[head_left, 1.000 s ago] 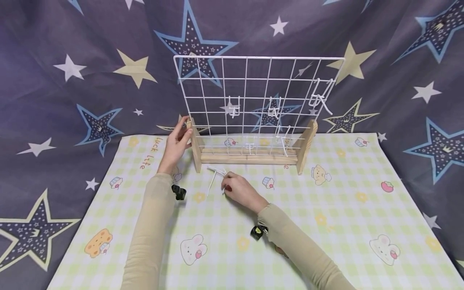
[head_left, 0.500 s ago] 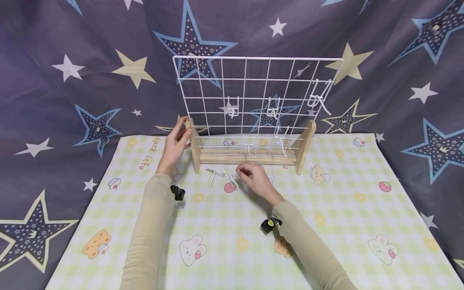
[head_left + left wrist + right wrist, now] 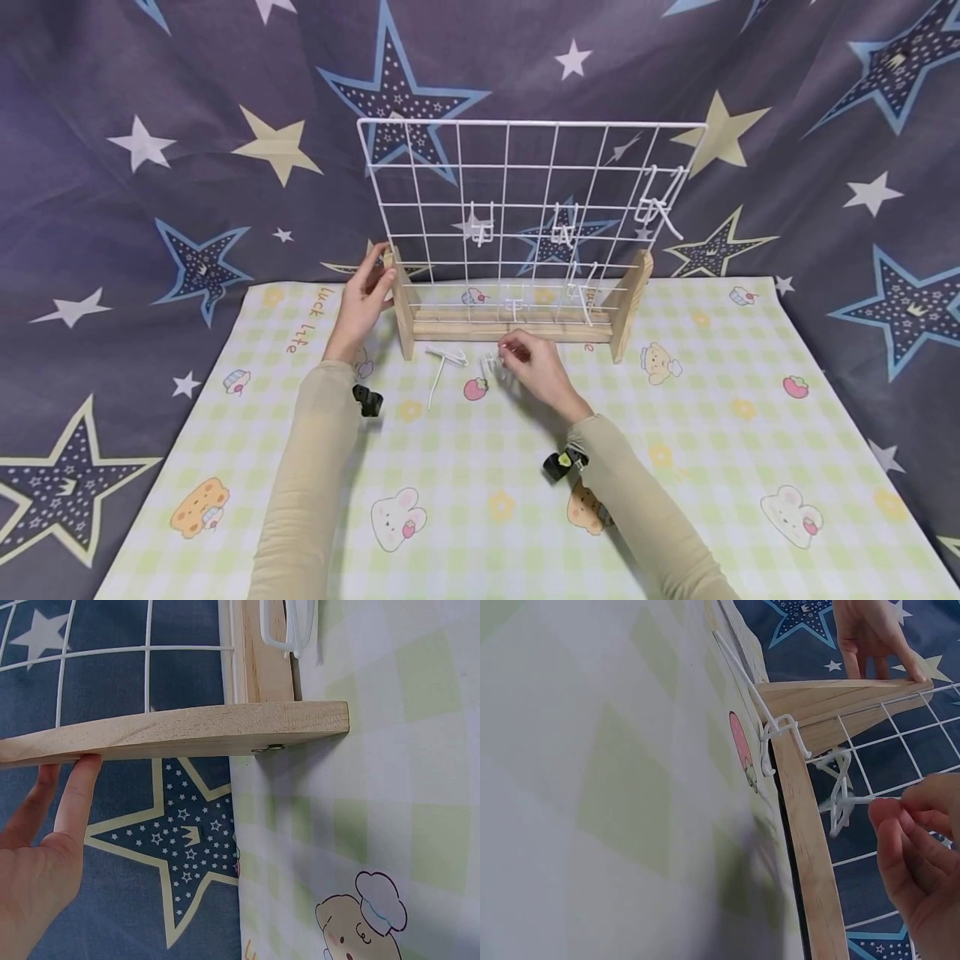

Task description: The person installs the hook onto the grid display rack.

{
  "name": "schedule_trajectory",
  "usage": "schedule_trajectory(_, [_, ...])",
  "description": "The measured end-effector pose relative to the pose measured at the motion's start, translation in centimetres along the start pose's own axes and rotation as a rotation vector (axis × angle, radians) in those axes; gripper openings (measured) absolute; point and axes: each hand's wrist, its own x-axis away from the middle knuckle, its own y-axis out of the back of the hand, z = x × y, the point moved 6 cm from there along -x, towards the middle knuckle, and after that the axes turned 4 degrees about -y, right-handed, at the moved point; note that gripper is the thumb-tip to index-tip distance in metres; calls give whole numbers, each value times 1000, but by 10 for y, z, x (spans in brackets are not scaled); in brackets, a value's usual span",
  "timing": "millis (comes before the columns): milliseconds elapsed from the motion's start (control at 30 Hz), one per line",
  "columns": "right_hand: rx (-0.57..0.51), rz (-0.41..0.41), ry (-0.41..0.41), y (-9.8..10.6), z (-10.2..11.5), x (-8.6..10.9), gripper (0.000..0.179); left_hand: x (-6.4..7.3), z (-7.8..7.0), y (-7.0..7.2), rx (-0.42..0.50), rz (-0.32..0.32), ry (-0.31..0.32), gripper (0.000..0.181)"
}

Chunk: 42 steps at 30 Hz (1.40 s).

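A white wire grid panel (image 3: 532, 169) stands on a base with two wooden side posts. My left hand (image 3: 362, 304) holds the upper part of the left wooden side post (image 3: 402, 304), and its fingertips meet the post's outer face in the left wrist view. Between thumb and fingers, my right hand (image 3: 922, 855) pinches a white wire hook (image 3: 842, 796) by its prong, in front of the grid's lower part. The held hook looks blurred in the head view. Another white wire hook (image 3: 442, 360) lies on the tablecloth near the left post.
Several hooks hang on the grid, including one at the centre left (image 3: 482, 227) and a pair of hooks (image 3: 656, 204) at the upper right. A wooden crossbar (image 3: 450, 330) joins the posts. A checked tablecloth (image 3: 450, 467) covers the table; a star-patterned curtain (image 3: 225, 100) hangs behind.
My right hand has lifted a hook from beside the loose one and moved it right and toward the grid's base. The left hand has stayed on the side post.
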Motion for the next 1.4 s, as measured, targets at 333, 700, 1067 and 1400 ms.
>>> schedule_trajectory(333, [17, 24, -26, -2, -1, 0, 4, 0, 1, 0, 11, 1, 1, 54])
schedule_trajectory(700, [-3, 33, 7, -9, 12, -4, 4, 0, 0, 0, 11, 2, -3, 54])
schedule_trajectory(1067, [-42, -48, 139, -8, 39, -16, 5, -2, 1, 0, 18, 6, -14, 53])
schedule_trajectory(1400, [-54, -56, 231, -13, 58, -25, 6, -1, 2, 0, 8, 8, -13, 53])
